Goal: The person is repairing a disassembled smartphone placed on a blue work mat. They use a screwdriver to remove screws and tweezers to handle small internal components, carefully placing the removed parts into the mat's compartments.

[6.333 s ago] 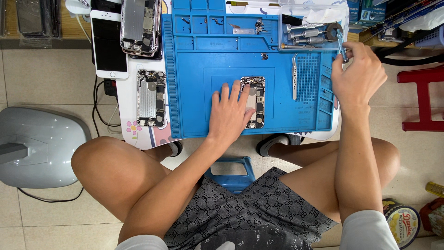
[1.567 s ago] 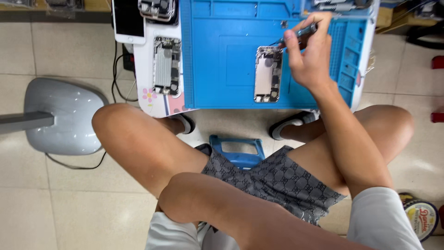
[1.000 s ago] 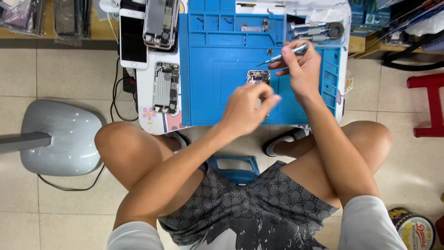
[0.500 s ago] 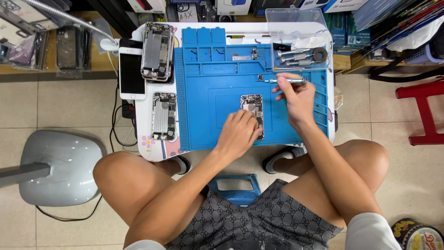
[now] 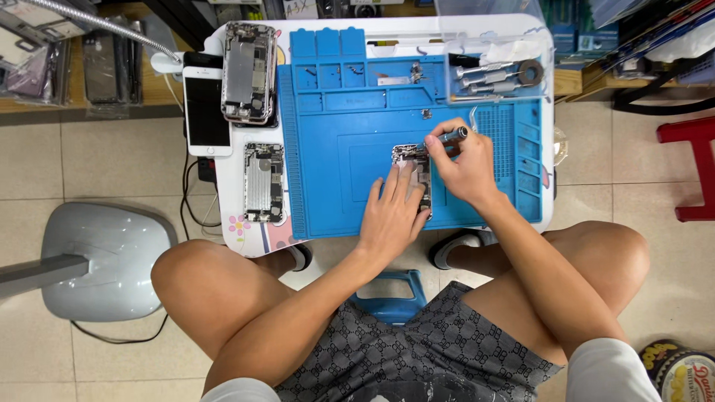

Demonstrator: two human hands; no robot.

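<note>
Head view: opened phone (image 5: 412, 170) lies lengthwise, screwdriver (image 5: 447, 138) angled across.

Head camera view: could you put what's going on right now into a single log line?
left hand: flat on opened phone | right hand: holds screwdriver, tip at phone's top | surface: blue mat | nearby: two opened phones, white phone

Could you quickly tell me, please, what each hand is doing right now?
Left hand: open, fingers flat on the opened silver phone chassis on the blue mat.
Right hand: closed on a slim metal screwdriver.
</note>
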